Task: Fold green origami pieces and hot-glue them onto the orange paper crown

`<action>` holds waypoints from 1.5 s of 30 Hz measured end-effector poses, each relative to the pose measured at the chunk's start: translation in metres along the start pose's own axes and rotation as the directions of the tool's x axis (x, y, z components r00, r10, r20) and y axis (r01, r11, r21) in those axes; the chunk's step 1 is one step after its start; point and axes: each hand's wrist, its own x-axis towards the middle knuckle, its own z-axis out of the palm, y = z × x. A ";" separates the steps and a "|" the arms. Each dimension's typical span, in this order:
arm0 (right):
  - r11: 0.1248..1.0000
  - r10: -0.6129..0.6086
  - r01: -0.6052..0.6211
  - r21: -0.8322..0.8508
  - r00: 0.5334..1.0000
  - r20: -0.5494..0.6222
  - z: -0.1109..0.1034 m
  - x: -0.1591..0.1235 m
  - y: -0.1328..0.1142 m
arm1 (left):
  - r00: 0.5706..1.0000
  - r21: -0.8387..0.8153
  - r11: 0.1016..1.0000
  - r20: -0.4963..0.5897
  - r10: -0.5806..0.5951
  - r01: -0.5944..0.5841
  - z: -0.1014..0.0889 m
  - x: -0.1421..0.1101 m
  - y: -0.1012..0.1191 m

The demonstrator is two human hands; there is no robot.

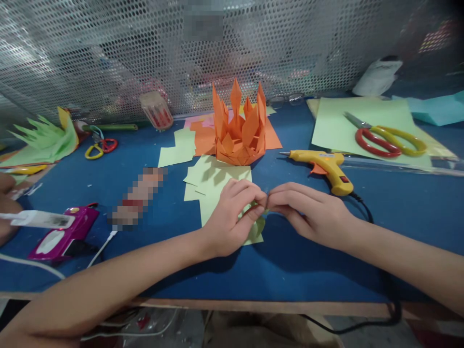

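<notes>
My left hand [232, 220] and my right hand [313, 212] meet at the fingertips above the blue table, both in a pinch. Between them is a small piece of light green paper [260, 225], curled below my left fingers and mostly hidden by them. Under and behind my left hand lie several light green paper sheets [213, 208], overlapping. Just beyond stands an orange folded-paper flower [239, 137] with tall pointed petals. To the right of the flower, behind my right hand, a yellow glue gun [322, 164] lies on its side, its nozzle pointing left.
Red-and-yellow scissors [384, 137] rest on green paper [329, 116] at the right. A purple power strip [67, 234] with cables lies at the left, near another person's hand [9, 212]. Smaller scissors [99, 145] and a green paper flower [47, 137] are farther back. Perforated metal mesh [174, 58] borders the table.
</notes>
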 end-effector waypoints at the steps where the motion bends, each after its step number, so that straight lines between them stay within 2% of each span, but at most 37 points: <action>1: 1.000 0.001 -0.001 -0.001 1.000 0.005 0.000 0.000 0.000 | 1.000 -0.007 1.000 0.004 -0.006 0.006 0.000 0.000 0.000; 8: 1.000 0.014 -0.014 0.004 1.000 -0.012 0.000 0.001 -0.003 | 1.000 -0.050 0.999 -0.013 -0.020 0.019 0.001 -0.003 -0.001; 12: 0.998 0.064 -0.065 -0.018 0.997 -0.045 -0.005 0.002 0.003 | 0.994 -0.087 0.996 -0.108 -0.002 -0.008 0.001 -0.003 -0.004; 15: 0.991 0.123 -0.126 -0.036 0.988 -0.097 -0.008 0.005 0.009 | 0.987 -0.097 0.995 -0.153 -0.050 0.035 0.002 -0.002 -0.007; 18: 0.982 0.188 -0.185 0.035 0.978 -0.090 -0.008 0.006 0.011 | 0.983 -0.104 0.993 -0.167 -0.075 0.059 0.002 -0.002 -0.009; 23: 0.947 0.272 -0.259 0.191 0.961 -0.046 -0.003 0.003 0.012 | 0.983 -0.124 0.992 -0.184 -0.022 -0.001 0.002 -0.005 -0.009; 27: 0.945 0.265 -0.250 0.212 0.963 -0.047 -0.002 0.000 0.014 | 0.989 -0.267 0.963 -0.149 0.007 -0.047 0.004 -0.007 -0.009; 30: 0.959 0.227 -0.214 0.187 0.973 -0.050 -0.002 -0.001 0.013 | 0.985 -0.331 0.942 -0.175 -0.005 -0.053 0.006 -0.007 -0.010; 33: 0.958 0.228 -0.217 0.189 0.973 -0.037 -0.001 -0.001 0.011 | 0.975 -0.299 0.952 -0.224 -0.011 -0.058 0.008 -0.007 -0.012; 39: 0.925 0.332 -0.308 0.222 0.940 -0.080 -0.003 -0.001 0.016 | 0.953 -0.178 0.984 -0.298 -0.047 -0.007 0.006 -0.007 -0.016; 42: 0.914 0.362 -0.333 0.231 0.927 -0.096 -0.004 -0.001 0.018 | 0.966 -0.134 0.990 -0.244 -0.084 0.052 0.004 -0.004 -0.014; 45: 0.935 0.316 -0.294 0.197 0.944 -0.091 -0.004 0.001 0.016 | 0.981 -0.072 0.995 -0.179 -0.076 0.064 0.002 -0.001 -0.012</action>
